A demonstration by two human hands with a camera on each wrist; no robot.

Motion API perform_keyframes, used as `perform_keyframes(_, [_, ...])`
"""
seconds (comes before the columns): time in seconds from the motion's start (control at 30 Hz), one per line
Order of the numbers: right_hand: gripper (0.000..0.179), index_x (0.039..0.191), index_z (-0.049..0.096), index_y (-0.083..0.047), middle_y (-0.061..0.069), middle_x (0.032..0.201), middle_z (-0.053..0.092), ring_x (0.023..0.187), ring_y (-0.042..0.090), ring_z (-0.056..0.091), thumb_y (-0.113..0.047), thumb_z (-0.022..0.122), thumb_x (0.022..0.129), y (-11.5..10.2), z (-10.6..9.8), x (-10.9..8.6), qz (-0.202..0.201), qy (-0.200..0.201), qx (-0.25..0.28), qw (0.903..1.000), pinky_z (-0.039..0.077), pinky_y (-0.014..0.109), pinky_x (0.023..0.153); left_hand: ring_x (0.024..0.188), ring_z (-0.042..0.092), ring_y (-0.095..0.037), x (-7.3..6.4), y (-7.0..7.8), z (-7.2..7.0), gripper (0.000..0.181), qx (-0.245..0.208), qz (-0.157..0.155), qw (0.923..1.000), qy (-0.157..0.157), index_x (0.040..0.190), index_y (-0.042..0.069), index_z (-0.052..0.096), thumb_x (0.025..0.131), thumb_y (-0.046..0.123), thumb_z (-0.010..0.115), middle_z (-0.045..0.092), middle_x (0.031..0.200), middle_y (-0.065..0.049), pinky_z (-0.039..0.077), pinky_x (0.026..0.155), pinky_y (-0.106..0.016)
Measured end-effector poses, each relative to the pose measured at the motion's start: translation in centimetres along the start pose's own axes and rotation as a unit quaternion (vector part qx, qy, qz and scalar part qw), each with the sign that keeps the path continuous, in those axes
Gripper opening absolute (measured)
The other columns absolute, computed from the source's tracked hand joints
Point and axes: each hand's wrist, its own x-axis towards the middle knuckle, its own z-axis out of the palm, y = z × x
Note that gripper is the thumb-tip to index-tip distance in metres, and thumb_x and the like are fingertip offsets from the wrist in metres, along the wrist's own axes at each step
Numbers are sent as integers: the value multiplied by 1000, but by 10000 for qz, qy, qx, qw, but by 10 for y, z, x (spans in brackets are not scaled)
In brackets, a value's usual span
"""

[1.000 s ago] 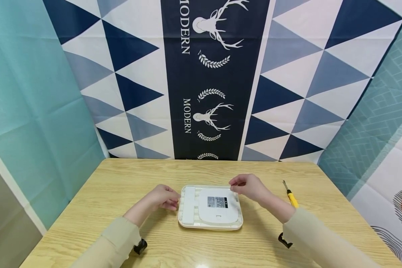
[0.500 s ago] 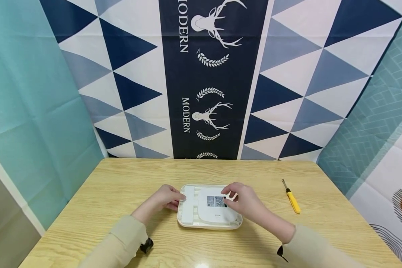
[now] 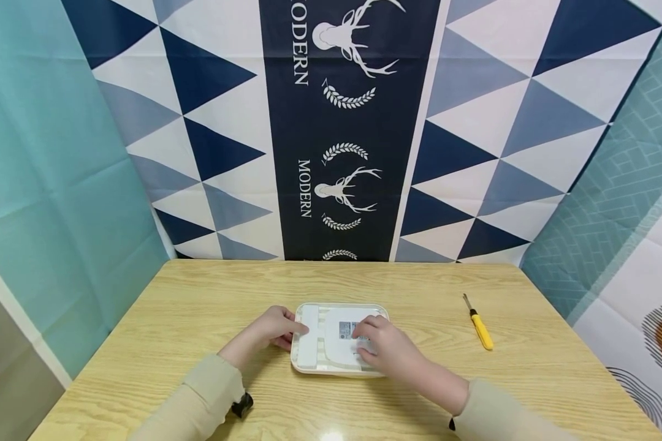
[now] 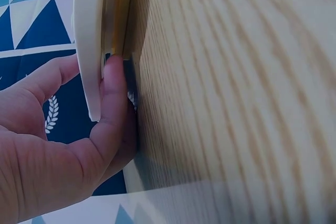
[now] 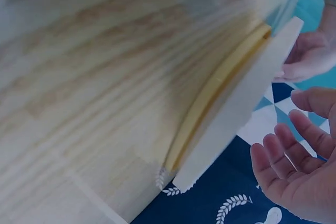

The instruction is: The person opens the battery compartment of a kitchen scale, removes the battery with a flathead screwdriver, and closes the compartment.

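A flat white plastic device (image 3: 331, 358) with rounded corners lies on the wooden table, a grey printed label (image 3: 346, 331) facing up. At its left edge my left hand (image 3: 278, 327) pinches it, thumb on top and fingers beneath the rim. The left wrist view shows those fingers (image 4: 111, 98) curled under the edge, with a yellowish layer below the white body. My right hand (image 3: 383, 346) hovers over the right part of the device, hiding some of the label and the right edge. Its loosely bent fingers (image 5: 283, 150) hold nothing and stand apart from the device in the right wrist view.
To the right lies a screwdriver (image 3: 481, 331) with a yellow handle, its tip pointing away. Behind the wooden table (image 3: 226, 282) hangs a patterned cloth (image 3: 342, 135). A teal curtain (image 3: 60, 184) closes off the left side.
My right hand has moved left and nearer, from the device's far right corner to over its label. My left hand has come onto the left edge, thumb now on top.
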Motion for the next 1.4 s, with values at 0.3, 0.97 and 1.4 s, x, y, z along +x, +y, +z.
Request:
perform_keyframes(0.3, [18, 89, 63, -17, -7, 91, 57, 83, 9, 52, -20, 71, 73, 3, 12, -2, -165, -235, -308, 9991, 52, 22, 68, 57, 54, -17, -4, 5, 2, 37, 216, -39, 9996, 158, 96, 0, 47, 73, 13, 73, 54, 76, -10, 54, 49, -30])
perform_keyframes(0.97, [9, 88, 65, -17, -4, 93, 63, 86, 12, 57, -16, 66, 79, 5, 14, -1, -1417, -313, -1158, 9826, 51, 24, 74, 56, 56, -16, -6, 3, 1, 37, 114, 6, 9999, 124, 99, 0, 48, 73, 12, 73, 58, 77, -11, 55, 51, -29])
perform_keyframes(1.4, [15, 85, 63, -12, -1, 88, 63, 82, 14, 58, -4, 64, 72, 4, 18, 2, -2148, -114, -2022, 9554, 52, 22, 73, 54, 56, -16, -2, 2, -1, 37, 100, -22, 9999, 55, 99, 0, 49, 74, 12, 72, 58, 75, -11, 55, 50, -30])
